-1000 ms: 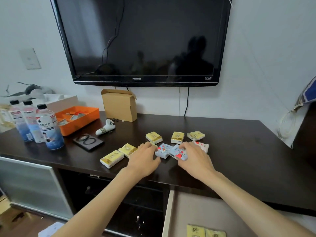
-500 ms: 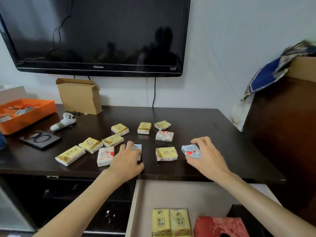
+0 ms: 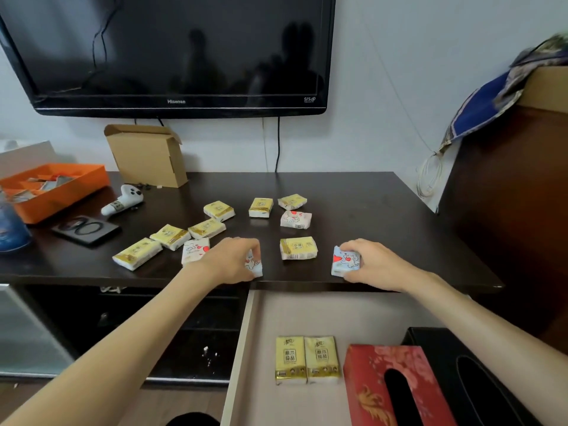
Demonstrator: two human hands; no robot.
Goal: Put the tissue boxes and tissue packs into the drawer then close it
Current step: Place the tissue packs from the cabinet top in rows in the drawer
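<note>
My left hand (image 3: 229,261) is gripping a blue cartoon tissue pack (image 3: 255,265) at the cabinet top's (image 3: 384,216) front edge; my right hand (image 3: 373,261) is closing around another blue pack (image 3: 344,261). Between them a yellow pack (image 3: 298,248) is lying. Just below my hands the drawer (image 3: 307,315) is standing open, holding two yellow packs (image 3: 306,358), a red tissue box (image 3: 365,382) and a black tissue box (image 3: 442,345).

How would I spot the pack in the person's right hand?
Find the dark table under the television. At its front edge, right of the yellow pack, the right hand grips a pale blue pack with red hearts.
</note>
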